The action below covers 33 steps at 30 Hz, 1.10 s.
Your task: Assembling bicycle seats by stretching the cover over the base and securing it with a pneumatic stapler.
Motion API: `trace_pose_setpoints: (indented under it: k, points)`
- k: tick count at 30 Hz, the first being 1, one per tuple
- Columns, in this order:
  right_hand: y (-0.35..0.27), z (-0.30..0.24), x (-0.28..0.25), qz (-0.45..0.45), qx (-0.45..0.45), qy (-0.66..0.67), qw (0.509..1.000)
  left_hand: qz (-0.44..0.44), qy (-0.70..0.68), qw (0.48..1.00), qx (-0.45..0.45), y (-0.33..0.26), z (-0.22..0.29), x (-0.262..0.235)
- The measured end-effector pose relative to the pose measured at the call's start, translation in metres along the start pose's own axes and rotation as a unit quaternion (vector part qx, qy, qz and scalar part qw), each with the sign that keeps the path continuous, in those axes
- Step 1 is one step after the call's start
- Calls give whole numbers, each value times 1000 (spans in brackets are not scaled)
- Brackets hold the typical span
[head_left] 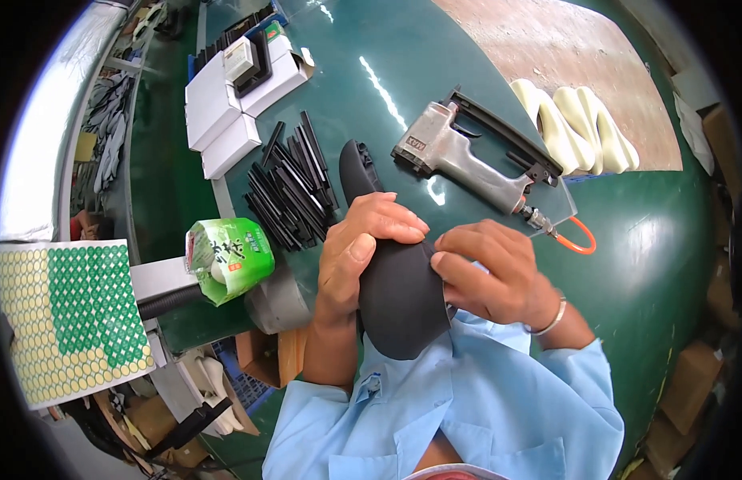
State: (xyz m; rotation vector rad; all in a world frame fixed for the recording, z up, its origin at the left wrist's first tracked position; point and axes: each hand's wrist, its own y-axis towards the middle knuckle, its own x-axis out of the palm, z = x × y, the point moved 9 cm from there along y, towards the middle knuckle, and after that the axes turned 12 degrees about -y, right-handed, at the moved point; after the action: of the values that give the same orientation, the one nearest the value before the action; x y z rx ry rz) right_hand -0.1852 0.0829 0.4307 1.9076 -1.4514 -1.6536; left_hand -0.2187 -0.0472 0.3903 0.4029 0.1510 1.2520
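Observation:
A black bicycle saddle (pixel 399 308) is held close in front of my chest. Its wide, smooth end points toward me, and its narrow nose (pixel 357 170) reaches away over the green table. My left hand (pixel 359 248) wraps the saddle's middle from the left, with its fingers lying across the top. On the right, my right hand (pixel 491 272) pinches the saddle's edge between thumb and fingers. What those fingertips grip is partly hidden. Beyond my right hand a grey and black air stapler (pixel 475 152) lies on the table, joined to an orange hose (pixel 577 238).
Several black strips (pixel 295 188) lie heaped left of the saddle. White boxes (pixel 219 112) stand behind them. A green packet (pixel 231 256) and a sheet of green and yellow oval stickers (pixel 75 320) are at the left. Cream saddle-shaped pieces (pixel 579 128) rest on a brown board (pixel 627 88).

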Motion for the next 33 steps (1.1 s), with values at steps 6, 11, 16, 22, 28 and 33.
trace_pose_setpoints:
  k: [6,11,16,22,28,33]
  points:
    - [22,-11,4,-160,-195,-152,956,-19,3,1000,-8,5,-7,0]
    - [14,-20,8,-169,-313,-135,925,-19,-4,999,33,3,-6,-1]
    - [-10,-11,13,-18,-202,-107,973,-8,18,997,69,3,-4,2]
    - [-17,-4,13,81,-71,-111,988,-33,93,991,89,10,11,4]
    - [-22,3,6,100,21,-12,995,-134,-26,990,-33,6,14,27]
    - [-29,7,10,123,88,84,985,-195,-5,979,-60,8,16,33]
